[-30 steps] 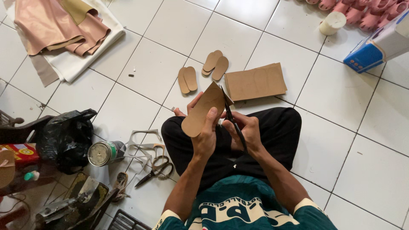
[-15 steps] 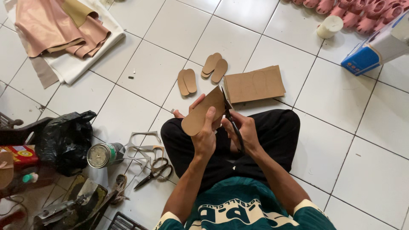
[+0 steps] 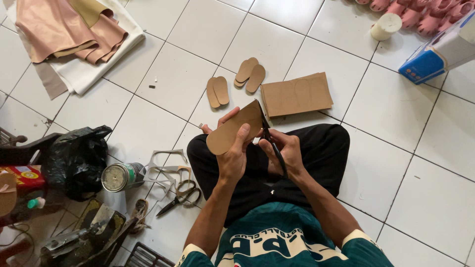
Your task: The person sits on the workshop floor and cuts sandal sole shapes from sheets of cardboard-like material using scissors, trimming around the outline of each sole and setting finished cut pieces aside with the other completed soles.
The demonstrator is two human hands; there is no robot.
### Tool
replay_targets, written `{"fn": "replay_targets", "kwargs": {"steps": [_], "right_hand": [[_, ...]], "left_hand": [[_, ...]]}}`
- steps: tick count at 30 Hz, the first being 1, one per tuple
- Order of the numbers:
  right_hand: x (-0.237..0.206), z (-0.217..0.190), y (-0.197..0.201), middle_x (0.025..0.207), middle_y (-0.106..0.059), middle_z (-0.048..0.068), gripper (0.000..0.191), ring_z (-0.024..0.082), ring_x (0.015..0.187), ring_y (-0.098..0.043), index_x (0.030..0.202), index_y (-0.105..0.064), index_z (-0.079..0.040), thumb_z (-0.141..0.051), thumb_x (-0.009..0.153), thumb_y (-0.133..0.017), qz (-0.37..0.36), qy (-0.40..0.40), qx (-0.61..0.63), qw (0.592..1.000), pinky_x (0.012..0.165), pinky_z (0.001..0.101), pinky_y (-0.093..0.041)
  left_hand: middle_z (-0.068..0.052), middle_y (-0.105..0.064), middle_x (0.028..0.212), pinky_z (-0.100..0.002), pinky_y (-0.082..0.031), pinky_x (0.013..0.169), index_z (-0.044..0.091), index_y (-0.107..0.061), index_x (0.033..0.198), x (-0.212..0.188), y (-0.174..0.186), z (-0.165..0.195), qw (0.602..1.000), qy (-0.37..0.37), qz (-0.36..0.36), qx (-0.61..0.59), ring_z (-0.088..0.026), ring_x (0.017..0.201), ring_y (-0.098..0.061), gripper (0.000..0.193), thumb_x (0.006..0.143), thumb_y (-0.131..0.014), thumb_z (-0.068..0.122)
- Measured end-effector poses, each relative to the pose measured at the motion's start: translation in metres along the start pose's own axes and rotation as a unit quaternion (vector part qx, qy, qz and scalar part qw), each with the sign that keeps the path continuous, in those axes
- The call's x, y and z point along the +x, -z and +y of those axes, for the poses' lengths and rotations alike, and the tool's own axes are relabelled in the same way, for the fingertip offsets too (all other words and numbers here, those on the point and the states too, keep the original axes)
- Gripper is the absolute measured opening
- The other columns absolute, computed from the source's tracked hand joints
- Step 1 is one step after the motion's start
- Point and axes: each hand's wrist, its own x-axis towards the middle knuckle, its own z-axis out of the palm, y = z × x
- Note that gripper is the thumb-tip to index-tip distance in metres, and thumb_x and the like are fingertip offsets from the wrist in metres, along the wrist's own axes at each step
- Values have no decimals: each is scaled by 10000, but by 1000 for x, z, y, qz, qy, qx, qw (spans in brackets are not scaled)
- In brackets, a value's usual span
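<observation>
On white floor tiles (image 3: pixel 163 84), left hand (image 3: pixel 232 158) fingers pinch a cardboard sole (image 3: pixel 235 128); right hand (image 3: pixel 287 151) apparently grips scissors (image 3: pixel 273 148).

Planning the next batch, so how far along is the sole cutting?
Done: four cut soles lie on the tiles. In hand: the left hand holds a sole-shaped piece while the right hand works scissors along its edge. Left: the cardboard sheet with traced outlines remains uncut.

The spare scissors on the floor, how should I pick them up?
Grab the spare scissors by their looped handles, which lie at the upper right end, nearest the person's knee. Come from above on that side, since the blades point down-left, away from it. They lie flat on the tile, among cardboard scraps, so I'd lift straight up.
</observation>
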Motion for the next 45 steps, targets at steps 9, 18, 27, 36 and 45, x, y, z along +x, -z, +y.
{"fn": "replay_targets", "kwargs": {"steps": [9,18,27,36,45], "right_hand": [[-4,1,3,576,-569,-31,407,29,538,-488,1011,-749,-41,-440,947,-699,-5,-45,-50,998,486,227,-351],[-5,-12,-5,648,-575,-14,578,61,559,-583,1428,-580,-117,-487,986,-545,-84,-124,11,989,507,240,-479],[4,0,-15,787,-645,37,546,112,686,-589,1256,-632,-21,-504,1003,-624,-20,-37,-47,998,622,283,-500],[11,1,-12,876,-723,57,595,88,760,-619,1300,-636,-15,-507,968,-658,-9,-23,-23,999,660,266,-515],[8,6,-10,773,-663,8,582,76,721,-605,1145,-699,-9,-562,965,-674,-6,-13,-11,1000,642,264,-487]], "left_hand": [[-164,-553,1355,-317,-563,987,-22,-489,1489,4,18,-6,999,36,-4,-10,-201,1190,-608,507,1012,-654,25],[-129,-632,1356,-295,-555,1012,-67,-561,1383,26,27,-38,993,-45,109,30,-191,1221,-620,446,965,-683,29],[-127,-635,1277,-306,-589,922,-64,-563,1373,9,17,-28,993,-5,117,7,-192,1123,-648,441,962,-695,24],[-144,-636,1232,-319,-610,913,-73,-537,1361,2,10,-17,997,7,71,18,-210,1109,-664,440,960,-687,27],[-148,-634,1225,-310,-593,949,-77,-536,1345,4,16,-9,998,35,43,7,-211,1129,-653,415,969,-680,24]]}}
